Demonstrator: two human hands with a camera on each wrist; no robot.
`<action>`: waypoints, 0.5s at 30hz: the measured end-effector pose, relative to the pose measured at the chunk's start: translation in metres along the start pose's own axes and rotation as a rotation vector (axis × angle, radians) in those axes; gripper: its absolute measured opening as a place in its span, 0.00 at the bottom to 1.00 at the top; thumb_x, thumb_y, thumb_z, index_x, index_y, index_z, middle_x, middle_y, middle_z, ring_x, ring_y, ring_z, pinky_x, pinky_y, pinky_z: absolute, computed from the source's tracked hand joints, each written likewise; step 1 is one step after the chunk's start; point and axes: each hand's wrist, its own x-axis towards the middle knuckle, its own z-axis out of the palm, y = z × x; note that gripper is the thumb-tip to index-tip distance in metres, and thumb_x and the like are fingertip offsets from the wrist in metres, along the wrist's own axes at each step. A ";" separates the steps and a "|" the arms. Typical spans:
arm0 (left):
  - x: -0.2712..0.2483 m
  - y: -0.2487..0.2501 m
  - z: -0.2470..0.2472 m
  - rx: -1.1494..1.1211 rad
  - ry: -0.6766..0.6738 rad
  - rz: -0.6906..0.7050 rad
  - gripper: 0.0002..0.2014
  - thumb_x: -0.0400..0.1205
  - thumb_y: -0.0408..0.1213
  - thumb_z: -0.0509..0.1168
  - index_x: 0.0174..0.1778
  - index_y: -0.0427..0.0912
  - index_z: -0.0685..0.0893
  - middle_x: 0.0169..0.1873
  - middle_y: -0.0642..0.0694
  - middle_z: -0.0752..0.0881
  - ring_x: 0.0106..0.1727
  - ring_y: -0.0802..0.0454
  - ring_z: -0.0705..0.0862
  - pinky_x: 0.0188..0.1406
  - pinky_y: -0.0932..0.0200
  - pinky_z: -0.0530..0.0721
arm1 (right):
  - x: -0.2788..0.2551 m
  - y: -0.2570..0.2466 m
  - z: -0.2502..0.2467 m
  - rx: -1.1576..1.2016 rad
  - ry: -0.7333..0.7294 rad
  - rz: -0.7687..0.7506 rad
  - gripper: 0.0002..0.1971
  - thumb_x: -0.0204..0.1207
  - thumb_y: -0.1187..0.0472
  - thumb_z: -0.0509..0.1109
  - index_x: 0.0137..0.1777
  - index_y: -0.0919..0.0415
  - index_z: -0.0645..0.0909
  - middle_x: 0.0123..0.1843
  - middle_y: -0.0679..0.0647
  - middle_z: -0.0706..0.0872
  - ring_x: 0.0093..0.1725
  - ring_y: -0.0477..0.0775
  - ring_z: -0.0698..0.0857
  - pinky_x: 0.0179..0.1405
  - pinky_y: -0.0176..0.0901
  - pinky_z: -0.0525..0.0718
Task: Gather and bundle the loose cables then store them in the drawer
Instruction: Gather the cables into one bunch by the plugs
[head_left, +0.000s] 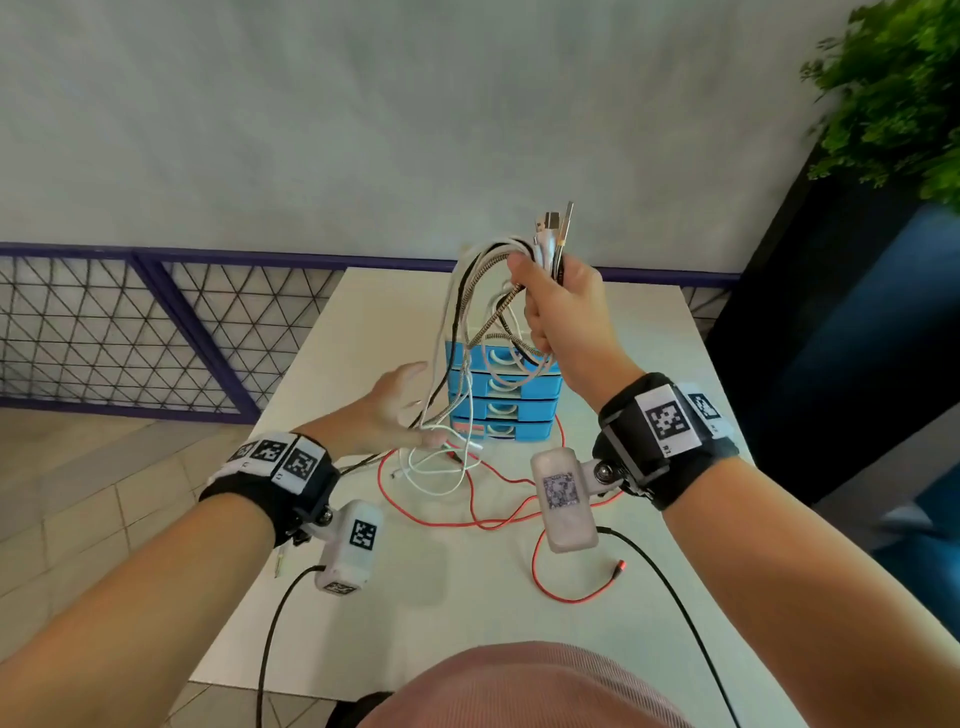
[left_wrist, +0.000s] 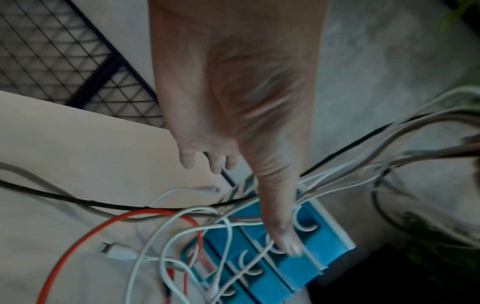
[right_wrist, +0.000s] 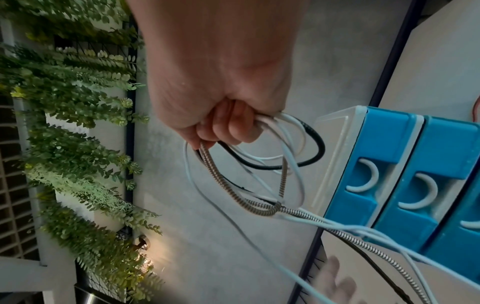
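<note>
Cables (head_left: 470, 332) are held up above the white table (head_left: 649, 353) by the right hand (head_left: 558, 306), whose fingers are curled tightly around a bunch of them, with the plugs (head_left: 553, 228) sticking out upward from the fist. From this grip the strands hang down, so their long axis is close to vertical, and they pass in front of the blue drawer unit (head_left: 540, 387) before they reach the table. In the right wrist view at least four strands can be told apart in the fist: a black one, a braided metallic one (right_wrist: 235, 197) and two white ones; an exact count is not possible because they overlap.

The left hand (head_left: 387, 410) is lower and nearer to the hanging part. Its fingers are spread and straight, and nothing is gripped by them; the strands lie just to the right of its fingertips, and whether they are touched cannot be told. It is judged that the coming move depends on this: the loose lengths must be caught from the left side and drawn upward toward the fist.

One red cable (head_left: 498, 519) is seen lying on the table, not gathered; white loops (head_left: 441, 470) also rest there. Four drawers are counted in the unit, all closed, so storing is not yet started.
</note>
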 end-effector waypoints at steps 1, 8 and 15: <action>0.002 0.005 -0.002 0.013 0.073 0.041 0.43 0.70 0.53 0.76 0.78 0.53 0.62 0.76 0.52 0.63 0.77 0.57 0.64 0.75 0.57 0.63 | 0.000 -0.001 0.001 0.004 -0.009 0.002 0.11 0.80 0.56 0.69 0.44 0.61 0.74 0.25 0.50 0.65 0.20 0.45 0.62 0.19 0.40 0.61; 0.006 0.000 0.017 -0.001 0.138 0.084 0.12 0.77 0.33 0.68 0.36 0.59 0.83 0.47 0.55 0.85 0.46 0.58 0.83 0.49 0.57 0.80 | -0.002 -0.021 0.004 0.156 -0.053 -0.005 0.10 0.80 0.58 0.69 0.42 0.60 0.73 0.25 0.50 0.63 0.19 0.45 0.60 0.15 0.35 0.60; -0.002 -0.039 0.034 0.093 -0.087 -0.137 0.23 0.67 0.50 0.64 0.60 0.58 0.83 0.59 0.50 0.85 0.61 0.53 0.83 0.67 0.50 0.78 | 0.002 -0.035 -0.005 0.297 0.020 -0.068 0.11 0.81 0.58 0.68 0.39 0.59 0.73 0.24 0.49 0.65 0.19 0.45 0.60 0.15 0.36 0.60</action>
